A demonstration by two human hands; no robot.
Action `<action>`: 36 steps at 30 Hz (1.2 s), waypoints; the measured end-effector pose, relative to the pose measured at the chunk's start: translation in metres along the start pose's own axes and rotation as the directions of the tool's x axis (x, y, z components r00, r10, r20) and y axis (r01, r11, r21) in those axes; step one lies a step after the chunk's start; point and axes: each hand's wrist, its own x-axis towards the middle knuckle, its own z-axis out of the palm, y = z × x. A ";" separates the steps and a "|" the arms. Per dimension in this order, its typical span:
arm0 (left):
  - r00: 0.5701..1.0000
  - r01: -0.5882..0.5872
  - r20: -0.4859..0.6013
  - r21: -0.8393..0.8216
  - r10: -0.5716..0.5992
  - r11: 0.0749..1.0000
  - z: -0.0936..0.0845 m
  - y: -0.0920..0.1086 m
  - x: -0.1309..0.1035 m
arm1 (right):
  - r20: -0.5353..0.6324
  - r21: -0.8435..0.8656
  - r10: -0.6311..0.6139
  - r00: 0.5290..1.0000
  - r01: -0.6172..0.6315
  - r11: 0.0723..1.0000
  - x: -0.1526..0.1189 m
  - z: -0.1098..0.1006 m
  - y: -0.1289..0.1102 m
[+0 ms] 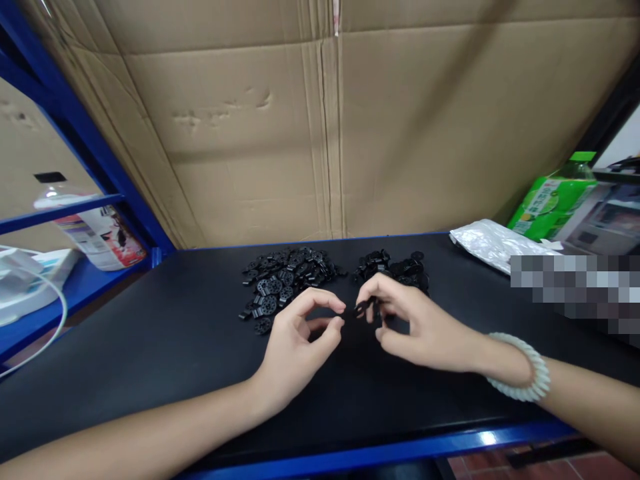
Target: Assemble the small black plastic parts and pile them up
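Facing each other above the black worktop (170, 353): left hand (293, 343), thumb and forefinger curved nearly together, whether pinching anything cannot be told; right hand (430, 327), in coil bracelet (530, 370), fingers curled and gripping one small black part (363, 308). Beyond: larger heap (295, 270), left; smaller heap (369, 264), right, partly hidden by that hand. Far right: silver bag (483, 241). Left: bottle (93, 233) on blue shelf (97, 283).

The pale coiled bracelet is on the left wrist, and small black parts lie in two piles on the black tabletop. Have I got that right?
Not quite. The head view shows the pale coiled bracelet on the right wrist, not the left. The small black parts do lie in two piles on the black tabletop.
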 end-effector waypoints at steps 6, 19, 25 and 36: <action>0.989 -0.029 0.146 0.257 -0.010 0.966 -0.001 -0.004 -0.002 | -0.306 -0.589 -0.277 0.911 0.047 0.806 0.011 -0.055 0.022; 0.924 -0.329 0.376 0.868 -0.061 0.373 -0.008 0.003 -0.012 | -0.271 -0.503 -0.359 0.893 0.187 0.844 -0.001 -0.025 0.005; 0.896 -0.383 0.440 0.835 -0.061 0.396 -0.006 0.010 -0.012 | -0.210 -0.385 -0.346 0.915 0.248 0.889 -0.010 -0.009 -0.005; 0.879 -0.423 0.471 0.698 0.075 0.577 -0.014 0.005 -0.001 | -0.049 -0.027 -0.083 0.995 0.081 0.996 -0.015 0.011 -0.008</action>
